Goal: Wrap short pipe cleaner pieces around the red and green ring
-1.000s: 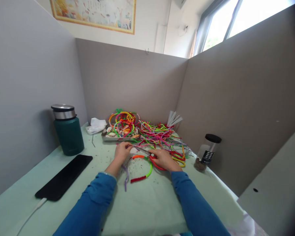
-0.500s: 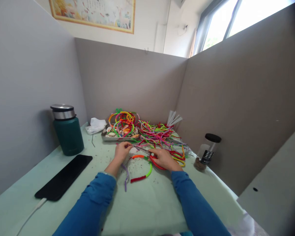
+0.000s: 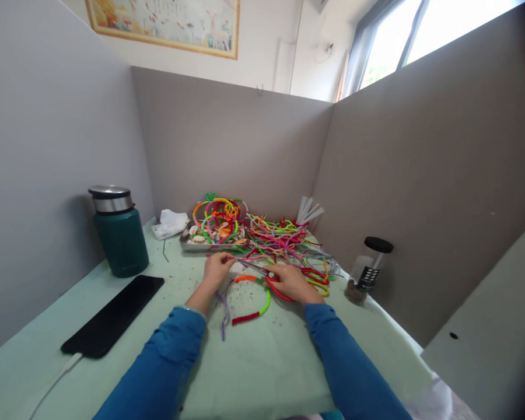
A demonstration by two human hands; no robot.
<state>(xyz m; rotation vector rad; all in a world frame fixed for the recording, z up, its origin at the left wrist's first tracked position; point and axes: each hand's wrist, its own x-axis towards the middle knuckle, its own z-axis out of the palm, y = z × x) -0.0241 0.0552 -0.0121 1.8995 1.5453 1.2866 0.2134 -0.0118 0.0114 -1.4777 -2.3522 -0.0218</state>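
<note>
My right hand [image 3: 286,282] is closed round scissors [image 3: 256,268] with red handles, the blades pointing left toward my other hand. With thumb and fingers pinched, my left hand [image 3: 217,268] holds a thin purple pipe cleaner at the blade tips; the held part is tiny and mostly hidden. A purple strand [image 3: 223,318] trails below my left wrist on the cloth. Between my forearms lies a curved band [image 3: 266,304] wrapped in orange, green and dark red fuzzy sections, its upper right part close to the scissors.
A metal tray [image 3: 192,247] holds shells and colourful wrapped rings. Beside it spreads a heap of pipe cleaners [image 3: 284,236]. A green flask [image 3: 121,239], a black phone [image 3: 114,315] on a cable and a tissue pack [image 3: 170,224] are leftward; a black-lidded jar [image 3: 367,271] stands right.
</note>
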